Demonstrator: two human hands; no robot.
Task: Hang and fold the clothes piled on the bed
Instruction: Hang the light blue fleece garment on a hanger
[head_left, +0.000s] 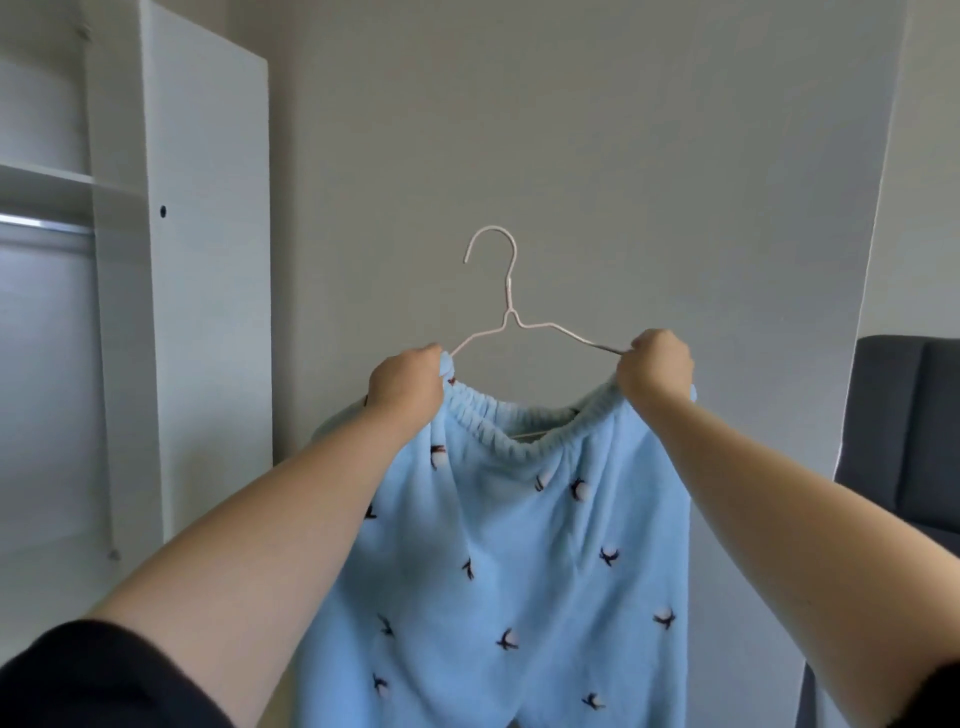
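Observation:
A pair of light blue fleece trousers (498, 561) with small dark-and-white flower prints hangs in front of me, its elastic waistband up. A thin pale wire hanger (508, 306) sits inside the waistband, hook upright and pointing left. My left hand (408, 382) grips the left end of the waistband together with the hanger's left shoulder. My right hand (655, 369) grips the waistband's right end and the hanger's right shoulder. Both arms are stretched out at about chest height. The hanger's lower bar is mostly hidden behind the cloth.
An open white wardrobe (202, 260) stands at the left, with a metal hanging rail (41, 222) under a shelf. A plain grey wall fills the middle. A dark grey upholstered headboard or chair (904, 431) is at the right edge.

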